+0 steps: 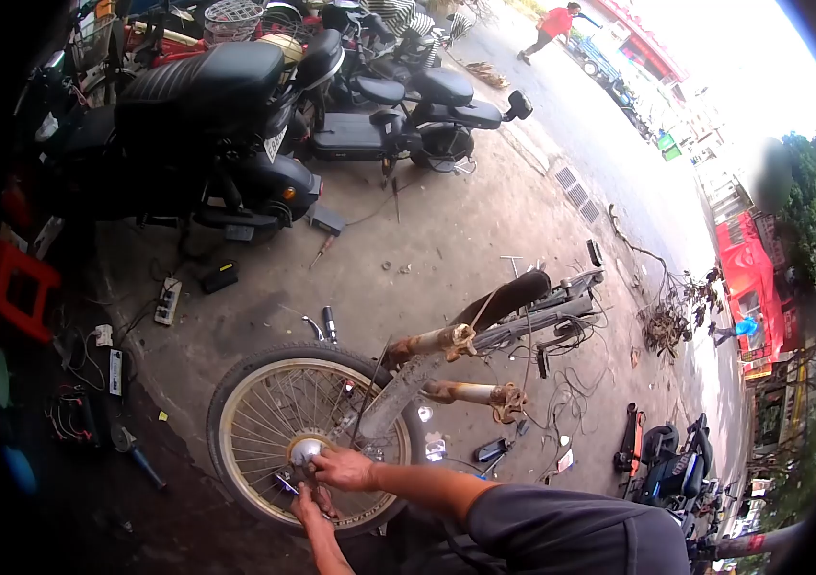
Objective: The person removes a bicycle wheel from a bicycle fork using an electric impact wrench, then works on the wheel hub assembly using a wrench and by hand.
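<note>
A spoked bicycle wheel [227,422] with a black tyre lies in front of me, attached to a dirty fork leg [393,398]. My right hand [343,470] reaches in from the right, its fingers bent and pressed together at the lower edge of the silver hub [305,450]. Whatever sits under those fingertips is hidden. Just below, my left hand [312,503] is closed near the spokes. A slim shiny tool [285,483] with a purple tint sticks out by its fingertips; its exact kind is unclear.
Rusty fork tubes [475,393] and cables spread right of the wheel. A spray can [330,324], a power strip [168,301], a hammer-like tool [139,460] and a red stool [20,290] surround it. Parked scooters [206,86] stand behind. A person in red [553,24] is on the road.
</note>
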Tool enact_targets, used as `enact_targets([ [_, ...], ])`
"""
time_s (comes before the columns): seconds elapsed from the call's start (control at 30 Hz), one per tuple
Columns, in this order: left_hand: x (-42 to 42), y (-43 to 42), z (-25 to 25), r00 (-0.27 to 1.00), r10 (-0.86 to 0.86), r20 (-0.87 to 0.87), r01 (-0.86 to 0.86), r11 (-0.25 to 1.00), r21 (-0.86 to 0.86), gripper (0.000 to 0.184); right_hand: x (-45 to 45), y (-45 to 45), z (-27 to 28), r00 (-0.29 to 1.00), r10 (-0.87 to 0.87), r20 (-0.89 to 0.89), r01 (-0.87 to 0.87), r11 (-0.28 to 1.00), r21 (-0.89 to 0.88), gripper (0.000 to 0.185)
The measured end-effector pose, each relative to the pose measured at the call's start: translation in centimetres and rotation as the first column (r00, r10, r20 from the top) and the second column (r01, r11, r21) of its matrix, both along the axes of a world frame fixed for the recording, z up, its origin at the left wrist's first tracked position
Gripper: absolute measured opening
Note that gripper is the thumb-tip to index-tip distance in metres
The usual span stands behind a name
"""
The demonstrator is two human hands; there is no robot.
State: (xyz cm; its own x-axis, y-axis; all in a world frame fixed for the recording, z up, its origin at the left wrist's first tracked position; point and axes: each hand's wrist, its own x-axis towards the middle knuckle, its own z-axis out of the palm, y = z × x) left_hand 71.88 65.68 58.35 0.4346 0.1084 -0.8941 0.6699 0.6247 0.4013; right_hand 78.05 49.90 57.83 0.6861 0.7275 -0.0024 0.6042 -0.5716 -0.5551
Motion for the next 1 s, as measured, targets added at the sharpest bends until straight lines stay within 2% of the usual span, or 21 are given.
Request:
enact_targets([
  [0.07,-0.4,0.1,-1.0,0.995,-0.067,0.068,0.064,0.997,0.05,0.037,0.1,0.0,0.1,1.0,0.002,0.015,-0.002,1.0,-0.005,0.017],
  [0.17,0.3,-0.1,0.5,0.999,0.036,0.028,-0.034,0.999,-0.04,0.039,0.1,0.0,0.1,1.0,0.014,-0.019,-0.015,0.999,-0.039,0.017],
  [0.27,-0.9,0.6,-1.9,0.992,0.118,0.043,-0.113,0.988,-0.108,0.043,0.1,0.0,-0.1,1.0,0.01,-0.008,-0.01,0.999,-0.033,0.017],
  [0.37,-0.6,0.8,-1.7,0.995,-0.028,0.094,0.034,0.997,-0.063,0.039,0.0,0.0,-0.1,1.0,-0.009,-0.006,0.009,1.0,0.009,0.017],
  [0.47,0.5,-0.1,-0.2,1.0,0.015,-0.027,-0.011,0.988,0.154,0.034,0.0,0.0,0.1,0.998,-0.006,-0.057,0.005,1.0,-0.014,0.017],
  [0.57,-0.5,0.7,-0.4,0.997,0.034,0.073,-0.03,0.998,-0.052,0.031,0.2,-0.1,0.1,0.999,0.023,-0.027,-0.024,0.999,-0.028,0.016],
  [0.67,0.5,1.0,-0.4,0.98,-0.133,-0.147,0.143,0.988,0.056,0.031,0.4,-0.3,-0.1,1.0,0.007,0.024,-0.007,1.0,-0.005,0.008],
  [0.7,0.7,0.7,-0.7,0.969,-0.122,-0.215,0.153,0.979,0.134,0.03,0.7,-0.3,1.3,1.0,-0.017,0.025,0.016,1.0,0.021,0.007],
  [0.73,0.1,1.1,-1.8,0.972,-0.093,-0.216,0.115,0.989,0.091,0.03,0.7,-0.1,1.4,0.999,-0.03,-0.039,0.03,1.0,0.005,0.008],
  [0.77,-0.6,1.2,-2.0,0.991,-0.08,-0.108,0.091,0.991,0.1,0.028,0.5,0.1,1.4,0.994,-0.057,-0.096,0.052,0.998,-0.048,0.011],
  [0.8,-1.1,1.4,-2.0,0.997,-0.026,-0.079,0.028,0.999,0.02,0.027,0.6,0.1,1.6,0.992,-0.054,-0.118,0.05,0.998,-0.034,0.015],
  [0.83,-1.6,1.7,-2.4,0.995,0.061,-0.085,-0.067,0.995,-0.071,0.024,0.6,0.2,1.5,0.997,-0.056,-0.055,0.054,0.998,-0.033,0.016],
  [0.87,-1.6,1.5,-1.6,0.991,0.134,-0.024,-0.135,0.985,-0.108,0.021,0.9,0.4,2.7,0.997,-0.071,-0.043,0.07,0.997,-0.019,0.008],
  [0.93,-1.8,2.0,-1.1,0.992,0.12,0.025,-0.115,0.982,-0.153,0.018,0.6,0.6,1.8,0.996,-0.083,-0.043,0.082,0.996,-0.022,0.007],
  [1.0,-2.4,2.9,-1.6,0.993,0.115,-0.01,-0.113,0.952,-0.283,0.024,0.7,0.3,1.7,0.998,-0.05,-0.045,0.046,0.995,-0.084,0.013],
])
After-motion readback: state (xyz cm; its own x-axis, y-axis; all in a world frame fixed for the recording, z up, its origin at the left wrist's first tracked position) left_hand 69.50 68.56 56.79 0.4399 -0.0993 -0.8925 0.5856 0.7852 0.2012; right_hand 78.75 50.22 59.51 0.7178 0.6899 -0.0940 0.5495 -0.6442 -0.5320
